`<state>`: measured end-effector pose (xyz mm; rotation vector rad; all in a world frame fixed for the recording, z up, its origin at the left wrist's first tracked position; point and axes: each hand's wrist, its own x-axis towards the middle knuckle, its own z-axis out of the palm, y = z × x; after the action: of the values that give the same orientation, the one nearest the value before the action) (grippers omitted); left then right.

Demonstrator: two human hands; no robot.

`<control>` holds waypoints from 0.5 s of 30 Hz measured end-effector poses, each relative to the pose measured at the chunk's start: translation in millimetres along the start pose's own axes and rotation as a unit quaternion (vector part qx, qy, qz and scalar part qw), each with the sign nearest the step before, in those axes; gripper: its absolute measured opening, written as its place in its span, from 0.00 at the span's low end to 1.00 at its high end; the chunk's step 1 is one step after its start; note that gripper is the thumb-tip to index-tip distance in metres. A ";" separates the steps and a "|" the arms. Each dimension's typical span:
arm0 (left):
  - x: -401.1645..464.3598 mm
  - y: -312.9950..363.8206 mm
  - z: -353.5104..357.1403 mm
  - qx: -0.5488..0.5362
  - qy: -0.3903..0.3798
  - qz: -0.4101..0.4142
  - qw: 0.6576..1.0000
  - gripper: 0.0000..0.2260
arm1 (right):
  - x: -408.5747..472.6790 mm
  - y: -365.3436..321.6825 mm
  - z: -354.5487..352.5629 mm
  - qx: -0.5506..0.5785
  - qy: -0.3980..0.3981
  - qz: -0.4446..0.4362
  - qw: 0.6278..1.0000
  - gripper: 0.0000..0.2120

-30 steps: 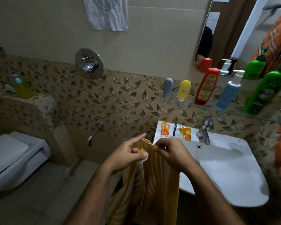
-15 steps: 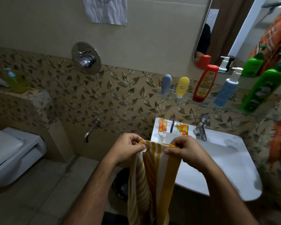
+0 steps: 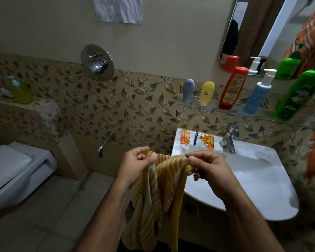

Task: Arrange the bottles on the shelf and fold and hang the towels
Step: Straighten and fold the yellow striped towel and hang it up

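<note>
The left hand (image 3: 136,165) and right hand (image 3: 206,169) each pinch a top corner of the yellow striped towel (image 3: 158,193), both grips clamped on cloth that hangs below them. Beyond the right grip lies the sink (image 3: 253,179); farther up, five bottles (all upright) stand on the glass shelf (image 3: 216,108).

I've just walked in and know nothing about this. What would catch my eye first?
Front and centre, a yellow-and-white striped towel hangs from the left hand and the right hand, each pinching a top corner. To the right, a row of bright bottles stands on a glass shelf above the white sink, the green bottle the loudest.
</note>
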<state>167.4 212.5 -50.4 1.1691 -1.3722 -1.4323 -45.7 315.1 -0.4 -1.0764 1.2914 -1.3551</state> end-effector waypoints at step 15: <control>-13.5 0.9 -22.0 -0.025 -0.002 0.005 1.000 0.16 | -7.6 -23.7 22.0 -0.394 -0.124 -0.145 0.899 0.03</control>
<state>191.9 220.2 -47.9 1.1272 -1.3363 -1.4552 -24.2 318.8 24.6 -1.9924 1.5627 -0.8320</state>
